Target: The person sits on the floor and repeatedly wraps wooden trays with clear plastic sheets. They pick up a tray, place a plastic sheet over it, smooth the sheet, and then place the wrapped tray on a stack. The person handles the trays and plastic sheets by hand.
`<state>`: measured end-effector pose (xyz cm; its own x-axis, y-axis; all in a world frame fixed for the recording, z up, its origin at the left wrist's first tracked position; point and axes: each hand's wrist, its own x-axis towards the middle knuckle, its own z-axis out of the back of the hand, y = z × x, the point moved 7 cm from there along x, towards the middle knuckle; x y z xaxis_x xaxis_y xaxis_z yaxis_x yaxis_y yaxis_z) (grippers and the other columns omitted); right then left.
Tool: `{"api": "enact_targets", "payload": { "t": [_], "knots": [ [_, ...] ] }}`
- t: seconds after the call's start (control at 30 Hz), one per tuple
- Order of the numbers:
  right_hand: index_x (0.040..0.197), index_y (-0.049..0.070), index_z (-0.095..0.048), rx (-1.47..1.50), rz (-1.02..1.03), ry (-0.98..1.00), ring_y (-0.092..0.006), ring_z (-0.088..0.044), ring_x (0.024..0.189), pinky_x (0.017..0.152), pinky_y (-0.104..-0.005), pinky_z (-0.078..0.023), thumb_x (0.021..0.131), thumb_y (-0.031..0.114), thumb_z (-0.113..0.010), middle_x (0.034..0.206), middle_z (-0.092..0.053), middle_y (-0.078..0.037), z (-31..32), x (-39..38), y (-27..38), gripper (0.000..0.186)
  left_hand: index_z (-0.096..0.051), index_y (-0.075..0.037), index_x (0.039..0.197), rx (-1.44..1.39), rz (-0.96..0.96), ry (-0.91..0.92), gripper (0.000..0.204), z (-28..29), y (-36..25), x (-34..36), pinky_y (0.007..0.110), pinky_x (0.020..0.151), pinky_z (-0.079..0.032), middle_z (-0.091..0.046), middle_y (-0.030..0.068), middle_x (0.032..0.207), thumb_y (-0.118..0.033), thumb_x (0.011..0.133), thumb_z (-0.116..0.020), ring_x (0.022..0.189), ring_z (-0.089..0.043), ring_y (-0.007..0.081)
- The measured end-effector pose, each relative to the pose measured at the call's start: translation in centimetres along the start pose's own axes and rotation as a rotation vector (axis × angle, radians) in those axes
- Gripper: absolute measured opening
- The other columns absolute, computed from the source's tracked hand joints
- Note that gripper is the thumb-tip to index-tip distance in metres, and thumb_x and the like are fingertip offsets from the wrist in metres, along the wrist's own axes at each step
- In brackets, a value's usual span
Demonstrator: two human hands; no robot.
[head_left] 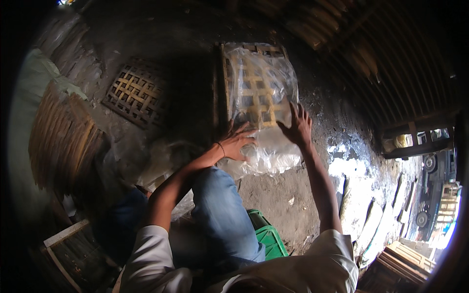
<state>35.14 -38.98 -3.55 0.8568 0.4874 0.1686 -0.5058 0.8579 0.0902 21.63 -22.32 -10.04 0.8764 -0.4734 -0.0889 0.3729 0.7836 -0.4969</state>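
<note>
In front of me a rectangular tray of woven slats [220, 93] lies on the dark ground. A clear plastic sheet [278, 144] covers most of it and spills over its near end in wrinkled folds. My left hand [237, 141], with a thin dark bracelet at the wrist, is spread at the sheet's near left side. On the right side of the sheet, my right hand [297, 126] has its fingers stretched out and the thumb apart. Both palms face down; whether each presses on the plastic is hard to tell.
Another woven slat panel [134, 93] lies to the left. Beside it stands a bundle of thin wooden strips [66, 139]. A green plastic crate [268, 240] sits by my knee. At right are a corrugated wall [395, 63], long pale pieces [369, 219] and stacked wooden frames [403, 261].
</note>
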Motion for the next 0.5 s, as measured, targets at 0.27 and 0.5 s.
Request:
{"api": "enact_targets", "payload": {
  "t": [0.27,0.5],
  "knots": [
    [0.136,0.021,-0.045,0.084,-0.213,0.088,-0.0337,-0.055,0.101,0.081,-0.0450,-0.048,0.075,0.010,-0.060,0.111,-0.055,-0.017,-2.6,-2.5,-5.4,0.064,-0.009,-0.025,0.152,-0.033,-0.030,0.000,0.120,0.9,-1.1,-0.8,0.075,0.102,-0.001,-0.029,0.0025,0.152,-0.039,0.058,-0.083,0.143,-0.011,0.0362],
    [0.135,0.011,-0.040,0.212,-0.304,-0.070,-0.0454,-0.055,0.098,0.077,-0.0510,-0.048,0.083,0.016,-0.058,0.120,-0.047,-0.021,-2.4,-2.0,-5.8,0.055,0.001,-0.028,0.151,-0.048,-0.054,0.043,0.122,1.8,-2.2,-0.5,0.074,0.104,0.002,-0.027,0.0049,0.153,-0.039,0.061,-0.079,0.144,-0.008,0.0333]
  ]
}}
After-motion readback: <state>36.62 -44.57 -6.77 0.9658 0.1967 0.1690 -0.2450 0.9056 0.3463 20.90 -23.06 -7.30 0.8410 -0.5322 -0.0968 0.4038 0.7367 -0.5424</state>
